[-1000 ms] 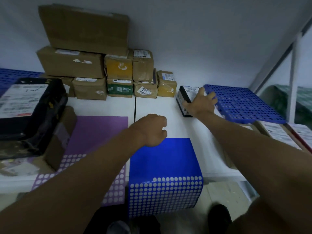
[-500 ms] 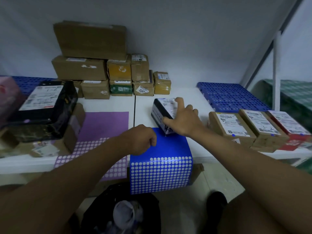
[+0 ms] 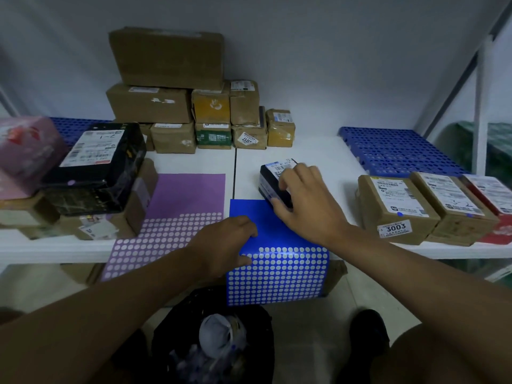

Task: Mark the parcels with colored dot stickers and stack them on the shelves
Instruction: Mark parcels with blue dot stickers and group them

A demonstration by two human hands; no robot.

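Note:
A small dark parcel (image 3: pixel 270 177) with a white label stands on the white shelf (image 3: pixel 318 156) at the far edge of the blue sticker sheet (image 3: pixel 277 273). My right hand (image 3: pixel 307 200) grips this parcel from above, thumb on its near side. My left hand (image 3: pixel 227 245) rests on the blue sheet's left edge with fingers curled, fingertips on the sheet; whether they pinch a sticker is hidden. The blue sheet drapes over the shelf's front edge, as does a purple sticker sheet (image 3: pixel 177 217) to its left.
Brown boxes (image 3: pixel 171 79) are stacked against the back wall. A black parcel (image 3: pixel 97 167) lies on boxes at left. Three labelled parcels (image 3: pixel 399 206) with blue dots sit at right, before a blue perforated mat (image 3: pixel 396 151). A black bin (image 3: pixel 213 342) stands below.
My right hand pulled the dark parcel from beside the blue mat toward me, to the blue sheet. My left hand came down onto the sheet's left edge.

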